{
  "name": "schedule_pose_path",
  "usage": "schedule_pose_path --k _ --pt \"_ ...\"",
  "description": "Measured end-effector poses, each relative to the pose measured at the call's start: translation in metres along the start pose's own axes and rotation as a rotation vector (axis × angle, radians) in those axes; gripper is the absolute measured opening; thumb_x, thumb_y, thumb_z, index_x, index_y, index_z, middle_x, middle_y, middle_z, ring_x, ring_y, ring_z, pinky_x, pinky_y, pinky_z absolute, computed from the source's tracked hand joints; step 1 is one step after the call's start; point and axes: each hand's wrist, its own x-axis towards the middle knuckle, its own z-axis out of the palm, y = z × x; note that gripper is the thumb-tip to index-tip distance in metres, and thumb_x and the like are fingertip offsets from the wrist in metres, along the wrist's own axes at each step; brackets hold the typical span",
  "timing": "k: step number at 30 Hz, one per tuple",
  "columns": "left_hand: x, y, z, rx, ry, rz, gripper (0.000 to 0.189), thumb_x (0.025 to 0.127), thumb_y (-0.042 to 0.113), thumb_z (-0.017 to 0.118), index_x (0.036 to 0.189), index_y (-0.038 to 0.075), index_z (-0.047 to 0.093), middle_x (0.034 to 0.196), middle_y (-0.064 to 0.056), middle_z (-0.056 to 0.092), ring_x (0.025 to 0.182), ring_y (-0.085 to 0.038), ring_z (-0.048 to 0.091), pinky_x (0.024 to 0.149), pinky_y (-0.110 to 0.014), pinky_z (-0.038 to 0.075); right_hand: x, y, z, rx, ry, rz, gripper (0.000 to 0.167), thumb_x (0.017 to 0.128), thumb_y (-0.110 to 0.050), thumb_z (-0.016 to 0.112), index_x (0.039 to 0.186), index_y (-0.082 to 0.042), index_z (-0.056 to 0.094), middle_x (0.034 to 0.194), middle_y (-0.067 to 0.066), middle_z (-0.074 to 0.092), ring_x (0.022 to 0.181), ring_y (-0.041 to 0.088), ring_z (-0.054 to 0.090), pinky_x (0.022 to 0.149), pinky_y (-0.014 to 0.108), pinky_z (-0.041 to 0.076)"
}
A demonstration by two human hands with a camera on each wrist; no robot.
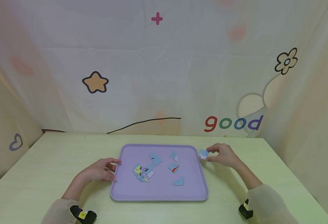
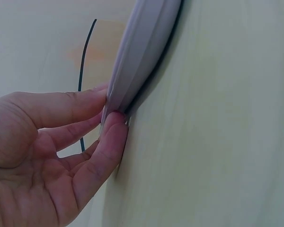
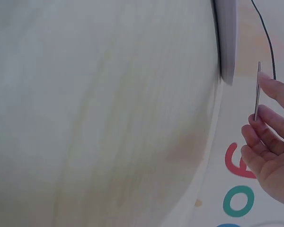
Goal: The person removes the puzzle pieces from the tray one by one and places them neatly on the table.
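Observation:
A shallow purple tray (image 1: pixel 158 194) lies on the table. My left hand (image 1: pixel 100 170) holds its left rim, with thumb and fingers meeting at the edge in the left wrist view. Just past the tray's right rim, my right hand (image 1: pixel 222 155) pinches a light-blue and white puzzle piece (image 1: pixel 204 154) between thumb and fingertips. The right wrist view shows that piece edge-on, thin and raised above the table. On the tray's left half sit a blue-and-yellow cluster of pieces (image 1: pixel 138 171), a blue piece with white (image 1: pixel 148 170) and a blue piece (image 1: pixel 155 159).
Toward the tray's right lie a small blue-and-white piece (image 1: pixel 174 155), a piece with red (image 1: pixel 174 168) and a blue piece (image 1: pixel 178 181). A pale wood-grain table (image 1: pixel 68 149) carries the tray. Printed curtains (image 1: pixel 141 77) stand behind and at both sides.

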Motion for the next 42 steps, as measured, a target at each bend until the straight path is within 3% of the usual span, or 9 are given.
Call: schedule_pose_path --k 7,19,26,33,42 --pt "0.0 0.001 0.0 0.007 0.012 -0.012 0.062 0.071 -0.004 0.071 0.128 -0.003 0.044 0.096 -0.014 0.048 0.072 -0.019 0.053 0.062 -0.029 0.046 0.005 0.012 -0.005 -0.02 0.004 0.064 0.042 0.071 -0.02 0.077 0.103 0.005 0.066 0.098 0.017 0.064 0.088 0.029 0.055 0.076 0.04 0.045" --pt "-0.001 0.0 0.0 0.024 -0.011 0.013 0.062 0.072 -0.003 0.071 0.128 -0.005 0.043 0.096 -0.014 0.049 0.075 -0.019 0.052 0.064 -0.03 0.048 0.01 0.016 -0.005 -0.049 -0.056 0.13 0.041 0.071 -0.017 0.075 0.102 0.007 0.065 0.093 0.016 0.063 0.08 0.023 0.05 0.066 0.029 0.04" --pt "-0.001 0.001 -0.001 0.012 -0.017 0.017 0.061 0.073 -0.004 0.07 0.128 -0.005 0.043 0.095 -0.014 0.047 0.073 -0.018 0.053 0.062 -0.03 0.047 0.01 0.016 -0.006 -0.057 -0.08 0.128 0.041 0.07 -0.017 0.077 0.1 0.008 0.066 0.09 0.015 0.064 0.077 0.022 0.049 0.065 0.029 0.04" --pt "-0.002 0.003 -0.001 0.011 -0.017 0.015 0.061 0.073 -0.004 0.07 0.128 -0.005 0.043 0.096 -0.014 0.047 0.072 -0.018 0.053 0.061 -0.029 0.046 0.011 0.029 -0.006 -0.02 -0.086 0.049 0.044 0.068 -0.027 0.079 0.096 0.005 0.068 0.085 0.011 0.065 0.073 0.02 0.05 0.064 0.029 0.042" --pt "-0.002 0.002 -0.001 0.012 -0.016 0.012 0.062 0.072 -0.003 0.071 0.128 -0.005 0.043 0.096 -0.014 0.048 0.073 -0.018 0.053 0.061 -0.03 0.047 0.01 0.02 -0.005 -0.084 -0.109 0.151 0.04 0.07 -0.014 0.077 0.1 0.009 0.065 0.09 0.015 0.064 0.077 0.022 0.051 0.066 0.03 0.042"
